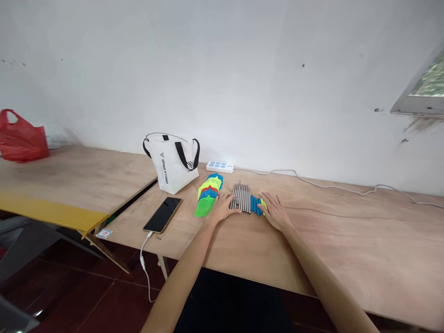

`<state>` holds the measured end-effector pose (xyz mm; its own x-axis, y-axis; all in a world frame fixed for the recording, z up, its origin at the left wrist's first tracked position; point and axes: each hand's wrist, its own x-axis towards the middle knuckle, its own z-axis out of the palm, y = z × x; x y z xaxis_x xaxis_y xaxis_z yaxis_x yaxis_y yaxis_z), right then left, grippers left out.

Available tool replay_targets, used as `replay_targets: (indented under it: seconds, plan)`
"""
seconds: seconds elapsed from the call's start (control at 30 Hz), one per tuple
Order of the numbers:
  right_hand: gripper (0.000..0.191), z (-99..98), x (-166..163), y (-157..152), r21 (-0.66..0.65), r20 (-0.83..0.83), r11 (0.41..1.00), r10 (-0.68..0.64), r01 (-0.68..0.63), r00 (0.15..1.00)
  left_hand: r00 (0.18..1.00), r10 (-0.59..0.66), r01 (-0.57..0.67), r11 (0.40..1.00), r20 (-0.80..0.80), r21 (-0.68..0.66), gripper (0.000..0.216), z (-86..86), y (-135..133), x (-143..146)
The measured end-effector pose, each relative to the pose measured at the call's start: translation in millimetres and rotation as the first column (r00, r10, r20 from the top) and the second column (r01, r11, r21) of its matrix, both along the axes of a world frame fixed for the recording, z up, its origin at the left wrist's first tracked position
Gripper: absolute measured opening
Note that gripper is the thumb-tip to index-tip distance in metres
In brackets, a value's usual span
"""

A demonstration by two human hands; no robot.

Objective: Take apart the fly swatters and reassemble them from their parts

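Observation:
A row of thin grey metal rods lies on the plywood table. My left hand rests flat at the rods' left side, fingers spread and touching them. My right hand lies flat to the right, fingers stretched over several blue handles and a bit of yellow-green plastic. Neither hand grips anything. A fanned pile of mesh swatter heads in green, yellow, blue and red lies just left of my left hand.
A black phone on a white cable lies near the table's left edge. A white tote bag stands behind it. A white power strip and its cord run along the wall. A red plastic bag sits on the neighbouring table.

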<state>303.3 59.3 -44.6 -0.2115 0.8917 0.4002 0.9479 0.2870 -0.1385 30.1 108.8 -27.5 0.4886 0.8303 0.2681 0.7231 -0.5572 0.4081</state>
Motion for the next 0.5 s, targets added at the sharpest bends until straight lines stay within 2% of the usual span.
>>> replay_targets:
  seconds: [0.1,0.2,0.33,0.5]
  plan:
    - [0.062,11.8,-21,29,-0.126,-0.007,0.992,-0.033,0.032,0.999,0.999,-0.027,0.026,0.999,0.027,0.027,0.066,-1.2,-2,0]
    - [0.063,20.8,-41,69,-0.22,-0.006,0.974,-0.06,0.057,0.998,0.999,0.03,-0.031,0.999,0.036,0.041,0.07,-0.5,-6,2]
    - [0.057,23.8,-60,117,-0.332,0.016,0.938,-0.097,0.097,0.995,1.0,0.016,-0.016,1.0,-0.021,-0.026,0.072,-0.3,-8,2]
    - [0.048,22.6,-70,149,-0.371,0.065,0.919,-0.12,0.135,0.991,0.999,-0.027,0.026,0.999,-0.029,-0.038,0.072,-5.3,-7,-1]
